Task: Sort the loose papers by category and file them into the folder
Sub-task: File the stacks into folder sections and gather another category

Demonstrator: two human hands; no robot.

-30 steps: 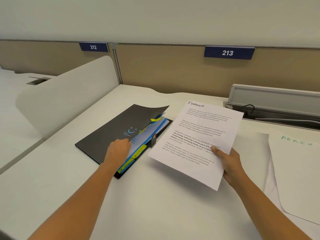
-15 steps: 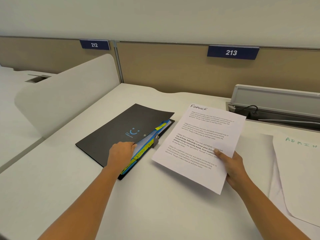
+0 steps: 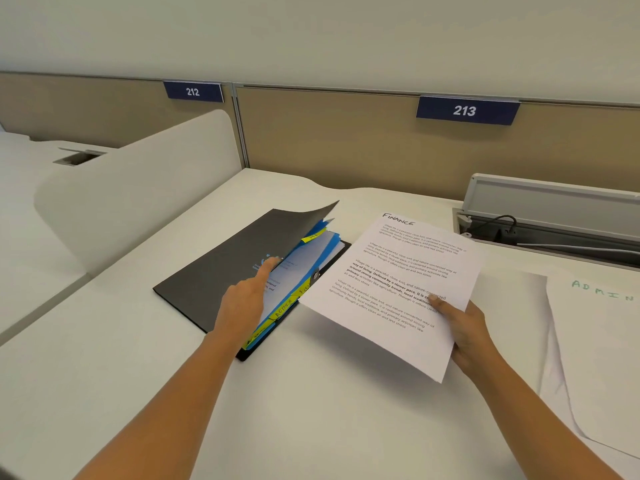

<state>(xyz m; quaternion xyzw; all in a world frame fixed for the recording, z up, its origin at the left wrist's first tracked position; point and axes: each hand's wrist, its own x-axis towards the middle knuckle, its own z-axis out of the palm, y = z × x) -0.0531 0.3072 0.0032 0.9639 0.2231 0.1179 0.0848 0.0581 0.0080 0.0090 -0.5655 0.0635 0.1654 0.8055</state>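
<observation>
A black folder (image 3: 221, 271) lies on the white desk, holding blue dividers (image 3: 311, 258) with yellow tabs. My left hand (image 3: 244, 299) pinches the folder's front cover at its right edge, thumb on top, and holds it raised off the dividers. My right hand (image 3: 467, 330) grips a printed sheet headed "FINANCE" (image 3: 391, 289) by its lower right edge, thumb on the text. The sheet hangs tilted above the desk just right of the folder, its left corner over the folder's edge.
White sheets, the top one marked "ADMIN" (image 3: 602, 341), lie at the right edge. An open cable tray (image 3: 547, 220) with a black cable sits behind them. A white divider panel (image 3: 138, 188) stands left of the folder, and a tan partition runs along the back.
The folder cover dropped nearly flat half a second ago and now stands lifted higher. My left thumb has slid further up the cover. The Finance sheet has stayed about where it was.
</observation>
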